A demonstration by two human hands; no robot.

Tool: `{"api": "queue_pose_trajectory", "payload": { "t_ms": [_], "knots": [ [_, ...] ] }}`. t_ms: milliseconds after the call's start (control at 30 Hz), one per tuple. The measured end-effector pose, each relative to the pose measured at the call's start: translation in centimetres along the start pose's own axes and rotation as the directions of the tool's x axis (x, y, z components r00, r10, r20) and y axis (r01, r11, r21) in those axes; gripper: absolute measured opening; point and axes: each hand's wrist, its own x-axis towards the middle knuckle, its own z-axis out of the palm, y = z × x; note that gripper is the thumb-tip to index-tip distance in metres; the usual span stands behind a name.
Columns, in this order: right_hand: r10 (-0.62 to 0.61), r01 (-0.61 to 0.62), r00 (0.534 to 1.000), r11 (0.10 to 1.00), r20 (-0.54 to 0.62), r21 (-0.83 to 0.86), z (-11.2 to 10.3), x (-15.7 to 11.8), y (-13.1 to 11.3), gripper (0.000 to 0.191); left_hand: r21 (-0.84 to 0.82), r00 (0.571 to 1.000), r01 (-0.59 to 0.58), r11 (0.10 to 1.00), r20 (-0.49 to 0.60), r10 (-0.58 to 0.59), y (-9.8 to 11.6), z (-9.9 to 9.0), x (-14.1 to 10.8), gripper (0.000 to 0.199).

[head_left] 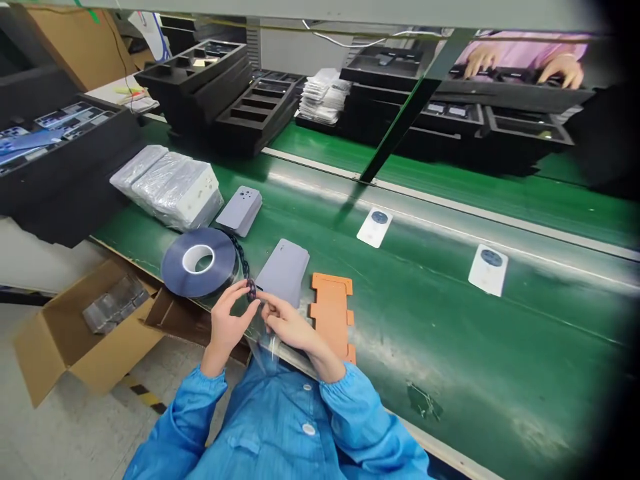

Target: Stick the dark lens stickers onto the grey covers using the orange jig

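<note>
My left hand point(227, 323) pinches a clear film strip with black ring-shaped pieces point(251, 289) between thumb and fingers. The strip runs up to a large dark roll point(173, 270) on a white core, lying at the table's left edge. From the right, my right hand point(290, 323) meets the strip, its index fingertip against the black pieces and its other fingers curled; whatever it pinches is too small to make out. Just beyond my hands lies a stack of grey-lilac phone back covers point(285, 267). An orange fixture plate point(331, 307) lies right of it, partly behind my right forearm.
Another cover stack point(239, 208) and plastic-wrapped bundles point(170, 187) stand at back left. Two white covers with dark camera rings point(375, 228) lie on the green surface point(425, 300). An open carton point(95, 353) sits lower left. Across, a person's hands point(563, 70) are over black trays point(510, 93).
</note>
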Motion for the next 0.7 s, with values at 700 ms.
{"api": "queue_pose_trajectory", "payload": {
  "t_ms": [700],
  "knots": [
    [-0.032, -0.038, 0.988, 0.894, -0.148, -0.446, -0.6, -5.3, -1.7, 0.045, -0.421, 0.838, 0.494, 0.761, -0.004, -0.546, 3.9, -3.5, 0.5, 0.025]
  ]
}}
